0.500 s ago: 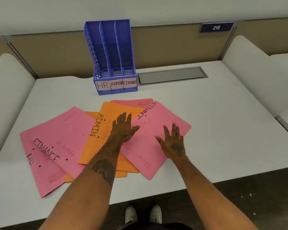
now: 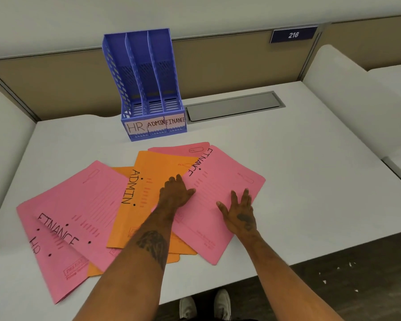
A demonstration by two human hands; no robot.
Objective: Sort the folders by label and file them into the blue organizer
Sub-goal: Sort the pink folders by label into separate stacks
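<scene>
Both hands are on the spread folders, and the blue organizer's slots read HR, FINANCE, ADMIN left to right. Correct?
One slip: in the head view the blue organizer has labels reading HR, ADMIN, FINANCE left to right. The left hand and right hand are indeed on the spread folders.

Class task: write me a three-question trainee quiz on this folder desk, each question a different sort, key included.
1. True or false: the blue organizer already holds a folder.
2. The organizer's middle slot is labelled: A) HR B) ADMIN C) FINANCE
3. Fill in: the right hand rests on a pink folder marked ____.
Key: 1 false; 2 B; 3 FINANCE.
</scene>
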